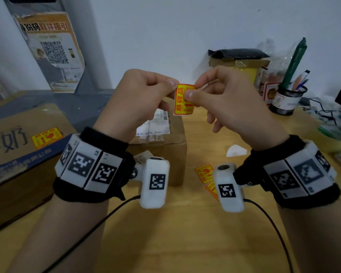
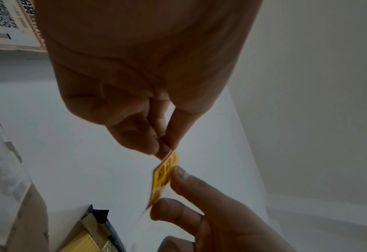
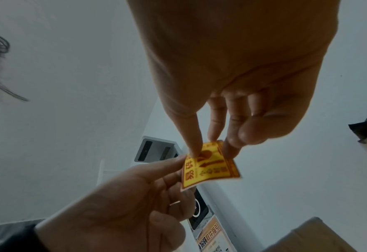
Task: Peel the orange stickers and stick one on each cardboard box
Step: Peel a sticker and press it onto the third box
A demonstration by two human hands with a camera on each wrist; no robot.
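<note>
While both hands were raised, we pinched the orange sticker point(image 1: 183, 100). Left hand point(image 1: 135, 101) and right hand point(image 1: 230, 103) fingers were clamped on its edges, above the small box point(image 1: 165, 146).

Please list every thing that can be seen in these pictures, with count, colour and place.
held sticker: one, orange-yellow, pinched between both hands above the small box
spare stickers: at least two, orange-yellow, on the table
large cardboard box: one, brown, left, already bears a sticker
small cardboard box: one, brown, centre, white label on top
white scrap: one, on the table
pen holder: one, black mesh, right rear
table: one, wooden
left hand: pinches the sticker
right hand: pinches the sticker
</note>
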